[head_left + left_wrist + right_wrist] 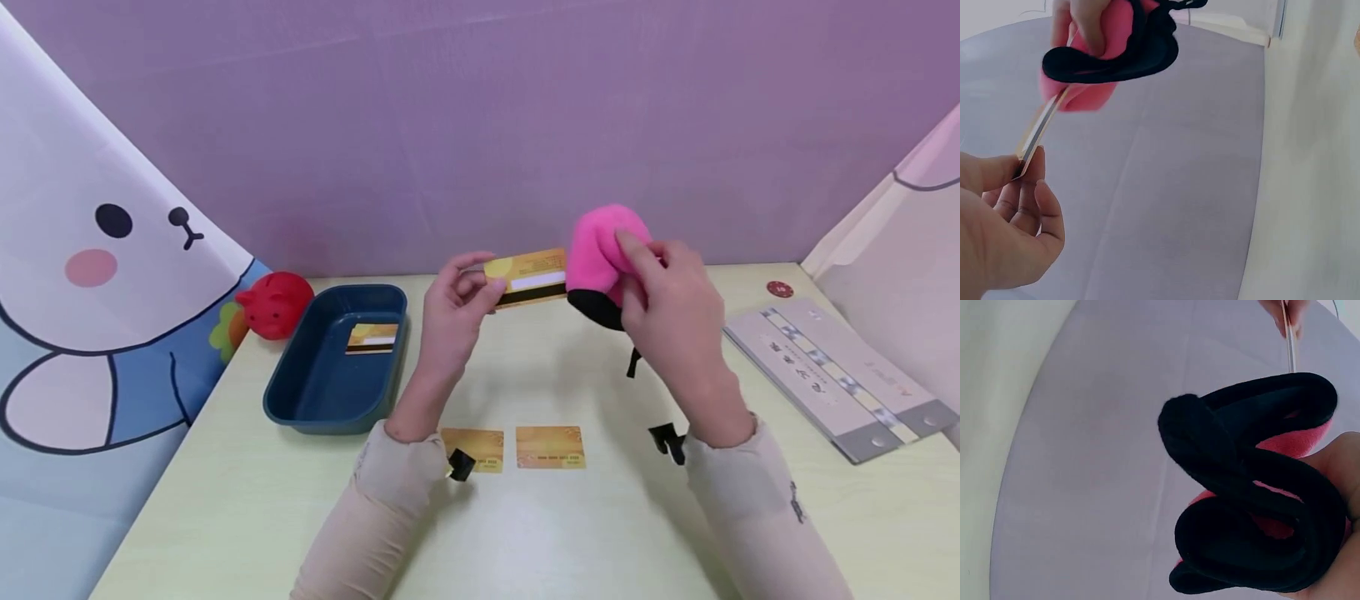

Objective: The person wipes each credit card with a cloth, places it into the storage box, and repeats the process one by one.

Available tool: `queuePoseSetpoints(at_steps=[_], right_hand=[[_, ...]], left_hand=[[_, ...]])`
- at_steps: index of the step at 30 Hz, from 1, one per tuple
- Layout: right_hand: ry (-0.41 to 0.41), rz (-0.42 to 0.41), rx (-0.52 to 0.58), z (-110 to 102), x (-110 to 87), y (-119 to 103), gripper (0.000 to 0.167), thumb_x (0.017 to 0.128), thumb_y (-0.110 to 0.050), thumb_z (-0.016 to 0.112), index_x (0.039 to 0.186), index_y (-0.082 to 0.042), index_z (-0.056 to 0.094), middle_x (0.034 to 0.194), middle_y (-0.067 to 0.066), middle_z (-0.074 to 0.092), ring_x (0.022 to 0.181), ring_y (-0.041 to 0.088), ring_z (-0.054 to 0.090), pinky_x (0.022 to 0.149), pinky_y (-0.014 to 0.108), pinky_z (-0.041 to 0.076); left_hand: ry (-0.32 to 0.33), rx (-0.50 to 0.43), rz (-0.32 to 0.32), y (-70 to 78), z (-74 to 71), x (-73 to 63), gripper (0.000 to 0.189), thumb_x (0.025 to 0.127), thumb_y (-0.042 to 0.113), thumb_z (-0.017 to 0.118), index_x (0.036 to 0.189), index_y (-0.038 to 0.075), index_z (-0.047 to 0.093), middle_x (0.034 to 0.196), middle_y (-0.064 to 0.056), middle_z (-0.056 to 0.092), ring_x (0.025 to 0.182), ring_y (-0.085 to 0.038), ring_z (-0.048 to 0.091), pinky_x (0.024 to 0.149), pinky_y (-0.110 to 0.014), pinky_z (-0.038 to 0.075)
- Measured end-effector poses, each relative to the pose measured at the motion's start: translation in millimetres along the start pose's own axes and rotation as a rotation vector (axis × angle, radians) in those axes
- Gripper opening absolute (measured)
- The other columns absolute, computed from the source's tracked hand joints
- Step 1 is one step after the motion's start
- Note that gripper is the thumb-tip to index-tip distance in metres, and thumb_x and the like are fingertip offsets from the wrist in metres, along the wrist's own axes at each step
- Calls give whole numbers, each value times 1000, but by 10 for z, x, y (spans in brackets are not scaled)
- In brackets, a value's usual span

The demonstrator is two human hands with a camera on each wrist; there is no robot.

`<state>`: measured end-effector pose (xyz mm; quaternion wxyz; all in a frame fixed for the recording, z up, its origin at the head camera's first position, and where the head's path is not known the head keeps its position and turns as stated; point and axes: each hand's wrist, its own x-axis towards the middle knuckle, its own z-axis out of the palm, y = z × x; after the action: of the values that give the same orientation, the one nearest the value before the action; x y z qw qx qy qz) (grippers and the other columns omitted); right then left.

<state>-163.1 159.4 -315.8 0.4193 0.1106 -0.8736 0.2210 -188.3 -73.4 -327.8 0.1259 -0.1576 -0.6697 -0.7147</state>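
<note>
Thumb and fingers of my left hand (453, 317) pinch a gold bank card (527, 277) by one end, its black stripe and white strip facing me in the head view. The card's other end meets a pink plush cloth (600, 246) with black edging, which my right hand (678, 312) grips in a bunch above the table. In the left wrist view the card (1038, 128) is seen nearly edge-on, its far end against the pink fabric. Seen from the right wrist, the cloth's black border (1260, 487) folds in loops and hides much of the pink.
A dark blue tray (272, 407) at left holds several gold cards (372, 337). Beside it is a red piggy bank (277, 307). Two gold cards lie in front, one (550, 447) in full view, one (486, 442) partly covered. A grey folder (828, 375) and red chip (780, 289) lie right.
</note>
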Motion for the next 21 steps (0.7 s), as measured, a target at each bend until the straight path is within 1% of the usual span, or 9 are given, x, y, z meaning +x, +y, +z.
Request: queuePoseSetpoints(at_steps=[3, 6, 8, 12, 14, 17, 19, 21], right_hand=[[14, 33, 12, -50, 17, -1, 36, 95, -10, 58, 130, -14, 68, 105, 24, 63, 96, 41, 58, 63, 60, 49], [42, 20, 42, -79, 24, -58, 36, 96, -13, 59, 131, -15, 68, 105, 24, 63, 96, 40, 58, 65, 59, 49], [73, -18, 68, -90, 21, -120, 35, 96, -14, 60, 130, -14, 68, 104, 24, 64, 96, 40, 58, 66, 57, 50], [129, -150, 128, -64, -2, -283, 33, 94, -9, 62, 126, -13, 71, 100, 26, 65, 92, 41, 59, 70, 53, 53], [137, -219, 152, -28, -29, -367, 33, 93, -7, 65, 124, -12, 71, 97, 27, 65, 87, 41, 59, 69, 52, 54], [125, -294, 164, 46, -83, -470, 34, 90, -4, 67, 122, -12, 72, 94, 25, 66, 79, 39, 59, 65, 49, 54], [93, -326, 146, 92, -117, -513, 34, 90, -4, 66, 122, -13, 72, 94, 22, 66, 76, 38, 59, 63, 46, 53], [60, -342, 120, 122, -143, -534, 34, 92, -4, 63, 124, -13, 72, 96, 20, 65, 75, 37, 58, 62, 45, 53]], left_hand=[[23, 2, 2, 6, -30, 17, 34, 94, 5, 68, 128, 6, 63, 82, 11, 69, 74, -13, 59, 72, -23, 51], [34, 1, -4, -5, -30, 23, 33, 94, 5, 68, 126, 6, 63, 85, 7, 70, 75, -14, 60, 71, -23, 51], [37, 9, -5, -23, -21, 20, 31, 94, 6, 69, 125, 5, 64, 89, 0, 72, 78, -13, 62, 72, -23, 52], [12, 13, 2, -70, 18, 1, 31, 94, 6, 68, 125, 2, 63, 95, -17, 72, 81, -11, 66, 77, -25, 56], [-7, 22, 16, -86, 46, -17, 29, 94, 4, 67, 124, 2, 63, 96, -19, 71, 82, -10, 67, 78, -26, 56], [-40, 39, 43, -115, 81, -52, 25, 95, -2, 63, 120, -1, 62, 89, -15, 66, 81, -12, 62, 74, -24, 52], [-66, 63, 67, -121, 94, -80, 26, 95, -3, 61, 121, -2, 61, 91, -15, 64, 82, -12, 59, 73, -23, 49], [-99, 72, 86, -123, 100, -98, 27, 95, -4, 59, 122, -2, 60, 93, -17, 61, 83, -13, 56, 73, -24, 47]])
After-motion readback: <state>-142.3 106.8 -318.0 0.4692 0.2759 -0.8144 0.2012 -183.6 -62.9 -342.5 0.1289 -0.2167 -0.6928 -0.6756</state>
